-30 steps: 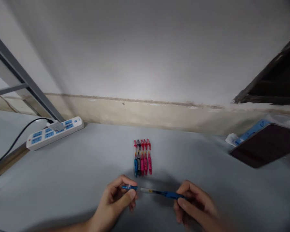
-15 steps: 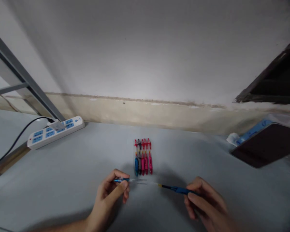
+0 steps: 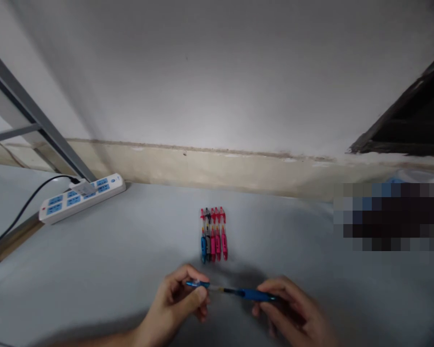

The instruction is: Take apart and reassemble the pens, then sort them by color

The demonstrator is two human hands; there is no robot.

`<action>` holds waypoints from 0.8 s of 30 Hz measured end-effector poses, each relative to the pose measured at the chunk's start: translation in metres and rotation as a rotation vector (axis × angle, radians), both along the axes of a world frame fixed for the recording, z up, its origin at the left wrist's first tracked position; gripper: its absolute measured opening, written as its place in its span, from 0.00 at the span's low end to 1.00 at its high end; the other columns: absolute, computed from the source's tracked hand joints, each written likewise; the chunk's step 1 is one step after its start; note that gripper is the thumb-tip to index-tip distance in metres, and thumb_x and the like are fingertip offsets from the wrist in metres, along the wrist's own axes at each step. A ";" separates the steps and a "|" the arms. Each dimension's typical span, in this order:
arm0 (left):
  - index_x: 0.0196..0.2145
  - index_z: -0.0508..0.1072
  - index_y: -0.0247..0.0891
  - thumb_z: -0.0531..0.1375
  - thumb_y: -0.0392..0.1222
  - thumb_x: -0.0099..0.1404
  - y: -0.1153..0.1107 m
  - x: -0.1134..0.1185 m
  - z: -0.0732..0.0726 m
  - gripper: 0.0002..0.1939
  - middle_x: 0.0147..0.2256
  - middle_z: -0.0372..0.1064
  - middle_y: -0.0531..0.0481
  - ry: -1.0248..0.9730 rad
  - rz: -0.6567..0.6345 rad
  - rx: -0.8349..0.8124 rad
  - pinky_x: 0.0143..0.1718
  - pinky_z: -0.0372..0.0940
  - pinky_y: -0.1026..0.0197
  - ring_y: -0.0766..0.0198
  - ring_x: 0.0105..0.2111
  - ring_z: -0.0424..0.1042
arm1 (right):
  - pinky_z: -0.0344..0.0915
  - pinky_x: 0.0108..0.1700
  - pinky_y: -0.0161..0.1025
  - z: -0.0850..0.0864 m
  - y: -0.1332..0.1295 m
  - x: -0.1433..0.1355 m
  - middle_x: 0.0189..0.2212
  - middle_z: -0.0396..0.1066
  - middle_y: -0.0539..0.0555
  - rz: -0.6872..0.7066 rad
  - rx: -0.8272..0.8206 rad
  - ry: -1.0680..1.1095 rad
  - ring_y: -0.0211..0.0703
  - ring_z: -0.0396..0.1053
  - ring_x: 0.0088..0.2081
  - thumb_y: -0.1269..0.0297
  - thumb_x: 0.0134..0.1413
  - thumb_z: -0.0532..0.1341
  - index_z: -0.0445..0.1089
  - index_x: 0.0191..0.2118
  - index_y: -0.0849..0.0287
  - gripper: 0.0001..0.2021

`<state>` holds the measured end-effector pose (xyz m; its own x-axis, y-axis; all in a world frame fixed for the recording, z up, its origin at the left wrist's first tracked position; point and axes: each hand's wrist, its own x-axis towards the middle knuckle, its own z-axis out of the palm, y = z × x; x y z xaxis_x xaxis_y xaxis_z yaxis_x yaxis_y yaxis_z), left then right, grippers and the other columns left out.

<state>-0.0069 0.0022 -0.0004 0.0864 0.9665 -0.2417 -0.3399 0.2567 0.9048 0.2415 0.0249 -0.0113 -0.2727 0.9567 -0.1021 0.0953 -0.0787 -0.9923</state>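
Closest in, the left hand (image 3: 169,303) pinches the glossy blue top of a slim pen (image 3: 255,294) between thumb and fingers (image 3: 183,274). The right hand (image 3: 292,308) grips the pen's other end, its thumb and fingers pressed around the tapered tip beside the thick, dull blue sleeve, which looks like rubber. The pen hangs nearly level just above the counter (image 3: 130,250), sloping slightly down toward the right hand. Between the two hands its middle runs from clear plastic through a small yellow band to a narrow dark stretch; blur hides whether the parts are joined there.

Beyond the hands, five pens (image 3: 213,236) lie side by side on the smooth, matte grey counter, tips toward the person. Each has a clear barrel and a swollen grip: one blue with a red top, one grey with a black top, three pink with red tops.

Farther left sits a long white plastic power strip (image 3: 94,198) with rounded ends and blue socket faces; a boxy white plug (image 3: 82,188) trails a curved black cable (image 3: 25,205). On the right, a patch is pixelated beyond reading. Behind, a straight grey frame (image 3: 54,140) slants down before a plain pale wall (image 3: 217,86), whose cream lower band (image 3: 217,171) ends in a rough, chipped edge.
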 end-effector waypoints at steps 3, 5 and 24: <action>0.34 0.77 0.36 0.71 0.49 0.56 -0.001 0.001 0.003 0.15 0.23 0.75 0.52 0.033 -0.033 -0.003 0.23 0.68 0.67 0.69 0.20 0.72 | 0.68 0.27 0.36 -0.002 0.000 0.004 0.27 0.77 0.53 0.142 0.024 -0.141 0.41 0.71 0.25 0.49 0.61 0.60 0.74 0.38 0.53 0.14; 0.33 0.77 0.36 0.72 0.49 0.55 -0.002 0.001 0.004 0.15 0.23 0.75 0.52 0.046 -0.041 -0.006 0.23 0.69 0.67 0.68 0.20 0.72 | 0.66 0.27 0.35 0.001 0.001 0.006 0.24 0.75 0.53 0.216 -0.007 -0.202 0.40 0.70 0.24 0.46 0.64 0.54 0.74 0.31 0.56 0.21; 0.33 0.76 0.37 0.71 0.50 0.55 0.000 0.000 0.004 0.16 0.23 0.74 0.52 0.050 -0.030 -0.002 0.23 0.68 0.67 0.69 0.20 0.72 | 0.61 0.24 0.34 0.001 0.002 0.005 0.25 0.72 0.50 0.129 0.042 -0.185 0.37 0.66 0.20 0.42 0.62 0.55 0.68 0.37 0.54 0.19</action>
<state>-0.0065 0.0023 0.0039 0.1031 0.9632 -0.2484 -0.2868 0.2679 0.9198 0.2467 0.0270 -0.0101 -0.3737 0.9194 -0.1222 0.2828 -0.0125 -0.9591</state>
